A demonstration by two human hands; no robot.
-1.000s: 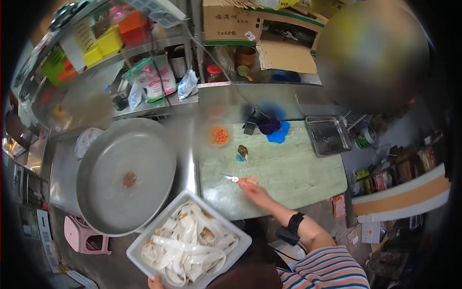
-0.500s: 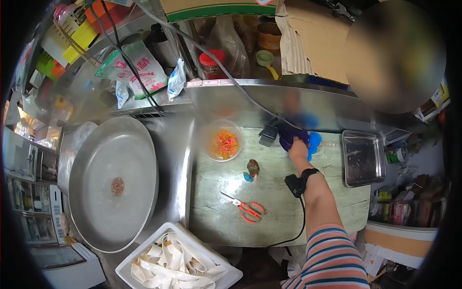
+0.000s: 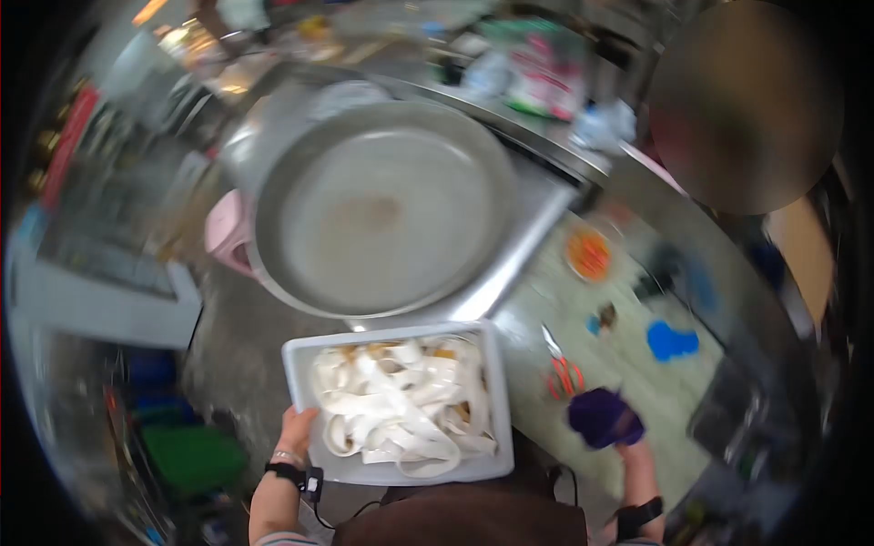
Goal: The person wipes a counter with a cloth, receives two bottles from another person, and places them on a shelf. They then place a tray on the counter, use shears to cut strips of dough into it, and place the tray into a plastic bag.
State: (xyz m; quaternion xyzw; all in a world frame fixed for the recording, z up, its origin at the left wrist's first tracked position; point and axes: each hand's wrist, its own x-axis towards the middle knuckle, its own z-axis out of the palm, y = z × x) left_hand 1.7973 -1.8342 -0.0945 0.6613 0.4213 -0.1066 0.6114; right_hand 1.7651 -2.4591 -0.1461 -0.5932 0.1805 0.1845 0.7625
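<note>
My right hand (image 3: 626, 429) is closed around a bunched purple cloth (image 3: 599, 417) above the front of the pale green worktop (image 3: 637, 487). At the left side of a white plastic tub (image 3: 503, 400), my left hand (image 3: 296, 431) grips the wall near the rim; motion blurs its fingers. Broad white ribbon-like strips (image 3: 391, 400) fill the tub in a tangle. Scissors with red handles (image 3: 564, 375) lie beside the purple cloth. Farther back on the worktop are a bright blue crumpled piece (image 3: 672, 341) and a small brown lump (image 3: 607, 316).
A large round metal pan (image 3: 382, 200) stands beyond the tub, near a pink object (image 3: 228, 232). A clear bowl of orange pieces (image 3: 589, 253) sits at the back of the worktop, and a metal tray (image 3: 728, 409) at its right.
The view has swung left. My right hand has brought the purple cloth from the back of the worktop to its front. My left hand has come into view at the tub.
</note>
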